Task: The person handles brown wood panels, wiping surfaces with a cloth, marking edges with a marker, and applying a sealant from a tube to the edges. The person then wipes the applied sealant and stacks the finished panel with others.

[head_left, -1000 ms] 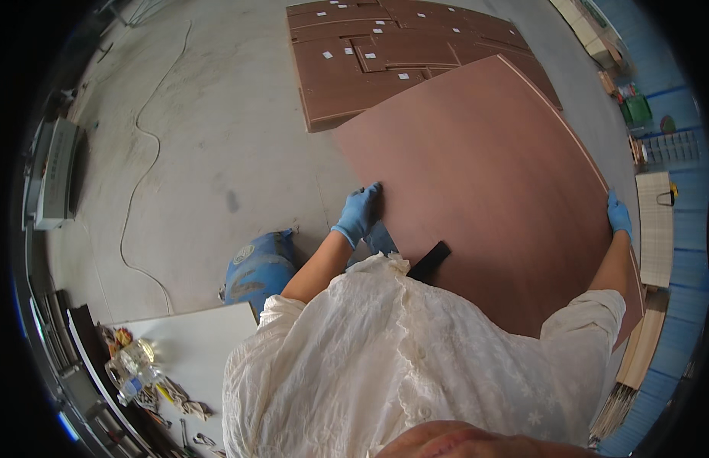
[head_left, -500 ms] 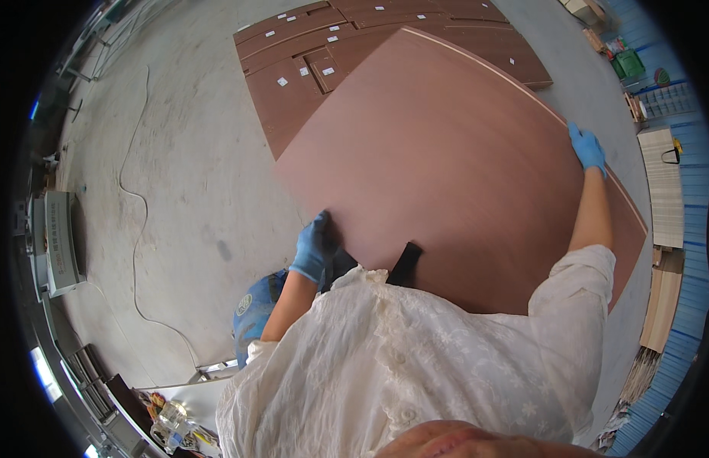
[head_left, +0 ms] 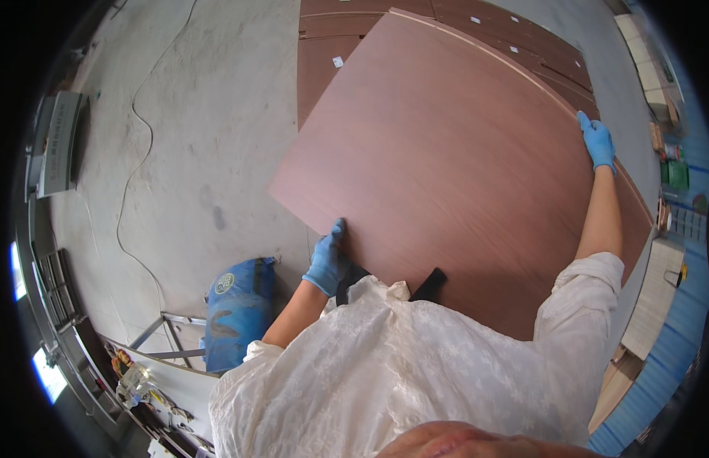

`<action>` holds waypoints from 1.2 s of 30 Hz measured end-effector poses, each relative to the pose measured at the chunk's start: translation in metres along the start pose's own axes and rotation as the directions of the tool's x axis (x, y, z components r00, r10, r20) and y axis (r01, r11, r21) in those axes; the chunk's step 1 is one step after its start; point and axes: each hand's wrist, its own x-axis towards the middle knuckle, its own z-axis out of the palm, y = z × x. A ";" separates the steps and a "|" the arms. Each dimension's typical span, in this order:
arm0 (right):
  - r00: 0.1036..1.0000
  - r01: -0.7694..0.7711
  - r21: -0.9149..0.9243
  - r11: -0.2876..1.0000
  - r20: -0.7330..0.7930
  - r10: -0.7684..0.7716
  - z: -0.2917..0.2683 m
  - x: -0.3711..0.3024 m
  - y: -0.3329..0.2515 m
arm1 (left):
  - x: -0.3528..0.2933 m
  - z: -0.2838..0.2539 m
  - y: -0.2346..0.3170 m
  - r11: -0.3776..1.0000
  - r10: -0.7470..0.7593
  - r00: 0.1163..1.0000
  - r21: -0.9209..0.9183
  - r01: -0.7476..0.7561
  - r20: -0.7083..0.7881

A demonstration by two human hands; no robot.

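A large reddish-brown flat panel (head_left: 446, 153) spans the space before me, tilted, with a pale narrow strip along its far right edge. My left hand (head_left: 325, 259), in a blue glove, grips the panel's near left edge, thumb on the upper face and the other fingers mostly hidden. On the far right edge, my right hand (head_left: 598, 143), also gloved in blue, is closed with its arm stretched across the panel. The panel's near side reaches my waist, where a black strap end (head_left: 428, 285) lies against it.
Beyond the panel, brown panels with white labels (head_left: 324, 95) lie on the floor. A full blue sack (head_left: 240, 313) stands beside a metal frame (head_left: 167, 336) at my left. A cable (head_left: 133, 168) crosses the concrete. Stacked boards (head_left: 654, 294) and a green container (head_left: 676, 175) line the right wall.
My view has turned left, so the floor panels sit further right and the blue sack shows more fully. Both hands keep their hold as the panel turns with me.
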 end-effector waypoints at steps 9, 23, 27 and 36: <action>0.963 0.262 0.028 0.965 0.058 -0.263 0.143 0.203 -0.170 | 0.185 0.020 -0.006 0.987 -0.047 0.990 -0.156 0.026 -0.133; 0.873 0.449 0.094 0.888 0.163 -0.459 0.460 0.366 -0.344 | 0.461 -0.011 -0.043 0.932 0.143 0.940 -0.277 -0.233 -0.308; 0.854 0.501 0.108 0.859 0.100 -0.511 0.537 0.386 -0.368 | 0.518 -0.036 -0.038 0.926 0.158 0.936 -0.282 -0.251 -0.315; 0.861 0.478 0.146 0.866 0.121 -0.495 0.644 0.420 -0.396 | 0.581 -0.062 -0.021 0.957 0.092 0.928 -0.224 -0.182 -0.362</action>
